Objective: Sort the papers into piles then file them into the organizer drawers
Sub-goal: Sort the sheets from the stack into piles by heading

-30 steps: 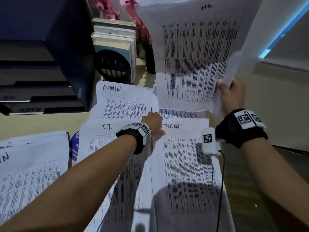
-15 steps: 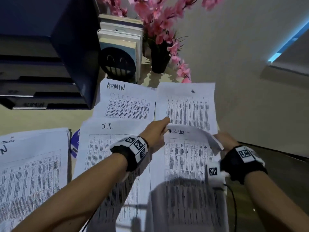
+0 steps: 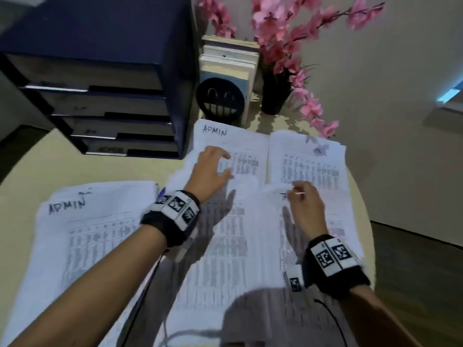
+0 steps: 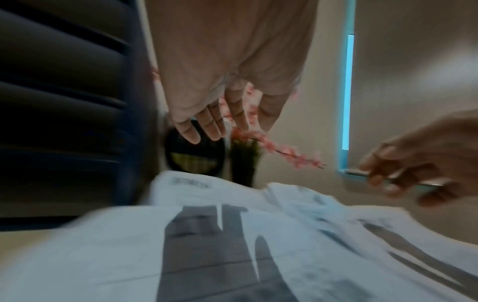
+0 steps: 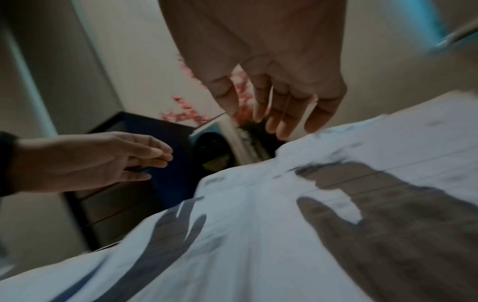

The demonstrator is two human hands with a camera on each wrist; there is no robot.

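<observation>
Four paper piles lie on the round table. The ADMIN pile is at far middle, another pile lies to its right, and two more are nearer. My left hand hovers with spread fingers over the near edge of the ADMIN pile and holds nothing. My right hand hangs loosely curved just above the top of the near right pile, also empty. The dark blue organizer with stacked drawers stands at far left.
A thick unsorted stack topped by an ADMIN sheet lies at left. Behind the piles stand books with a black smiley bookend and a black vase of pink flowers. The table edge curves at right.
The sheet my right hand held up now lies on the far right pile, and that hand has let go. My left hand moved forward from the near piles to the ADMIN pile.
</observation>
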